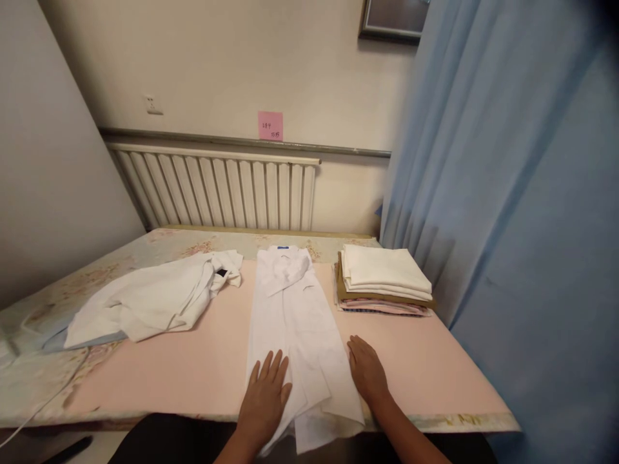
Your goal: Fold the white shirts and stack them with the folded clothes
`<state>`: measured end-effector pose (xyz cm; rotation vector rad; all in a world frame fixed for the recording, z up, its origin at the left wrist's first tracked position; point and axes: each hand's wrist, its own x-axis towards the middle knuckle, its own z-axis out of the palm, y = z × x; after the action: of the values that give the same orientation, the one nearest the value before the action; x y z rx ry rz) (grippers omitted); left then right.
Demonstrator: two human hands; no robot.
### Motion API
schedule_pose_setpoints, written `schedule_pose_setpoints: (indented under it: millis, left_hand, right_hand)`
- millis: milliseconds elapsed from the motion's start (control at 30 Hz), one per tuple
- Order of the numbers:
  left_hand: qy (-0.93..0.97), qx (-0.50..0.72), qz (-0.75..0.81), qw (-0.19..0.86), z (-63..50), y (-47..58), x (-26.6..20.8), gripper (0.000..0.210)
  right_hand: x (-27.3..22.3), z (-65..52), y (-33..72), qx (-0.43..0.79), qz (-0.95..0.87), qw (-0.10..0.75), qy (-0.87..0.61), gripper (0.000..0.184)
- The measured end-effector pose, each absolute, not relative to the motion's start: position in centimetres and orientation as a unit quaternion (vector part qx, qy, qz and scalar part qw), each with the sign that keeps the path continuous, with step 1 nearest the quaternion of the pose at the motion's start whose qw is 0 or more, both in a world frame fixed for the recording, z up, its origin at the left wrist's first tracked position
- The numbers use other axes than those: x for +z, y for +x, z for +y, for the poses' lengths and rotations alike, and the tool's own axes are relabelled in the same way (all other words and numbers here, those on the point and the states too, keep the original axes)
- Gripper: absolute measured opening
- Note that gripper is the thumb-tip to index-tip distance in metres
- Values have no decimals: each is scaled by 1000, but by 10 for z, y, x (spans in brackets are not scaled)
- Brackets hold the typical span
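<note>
A long white coat (pixel 290 322) lies lengthwise before me, its sides folded inward to a narrow strip. At its far end are the collar with a small blue label and a sleeve laid across. The near hem hangs slightly over the table's front edge. My left hand (pixel 265 396) rests flat on the coat's lower left part, fingers spread. Beside the coat's lower right edge is my right hand (pixel 368 372), fingers loosely bent and close together, fingertips at the cloth's edge. Nothing shows in its grasp. Under the coat is a pink mat (pixel 193 380).
A rumpled white garment (pixel 149 296) lies on the left. Folded cloths (pixel 387 270) form a stack on the right. A blue curtain (pixel 483 161) borders the table's right side. Behind stands a radiator (pixel 217 187). A white cord (pixel 53 396) crosses the flowered tablecloth (pixel 29 361).
</note>
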<state>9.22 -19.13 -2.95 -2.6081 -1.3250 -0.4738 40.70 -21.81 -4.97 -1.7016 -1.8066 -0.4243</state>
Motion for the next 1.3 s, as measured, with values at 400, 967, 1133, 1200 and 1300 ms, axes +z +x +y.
schedule_pose_setpoints:
  millis: [400, 967, 1133, 1200, 1300]
  left_hand:
    - [-720, -361, -571, -155, -238, 35, -46, 40]
    - [-415, -398, -526, -627, -254, 41, -55, 57]
    - [-446, -367, -499, -646, -254, 37, -60, 49]
    - [-458, -367, -506, -632, -253, 35, -60, 46]
    - [-445, -394, -524, -610, -249, 29, -58, 40]
  right_hand:
    - [-36, -229, 401, -104, -688, 328, -639, 32]
    - [-23, -257, 372, 229, -484, 504, -678, 35]
    - [-3, -278, 360, 405, -382, 496, -667, 30]
    - [2, -286, 353, 459, -350, 490, -653, 29]
    - [5, -298, 341, 518, -312, 459, -651, 32]
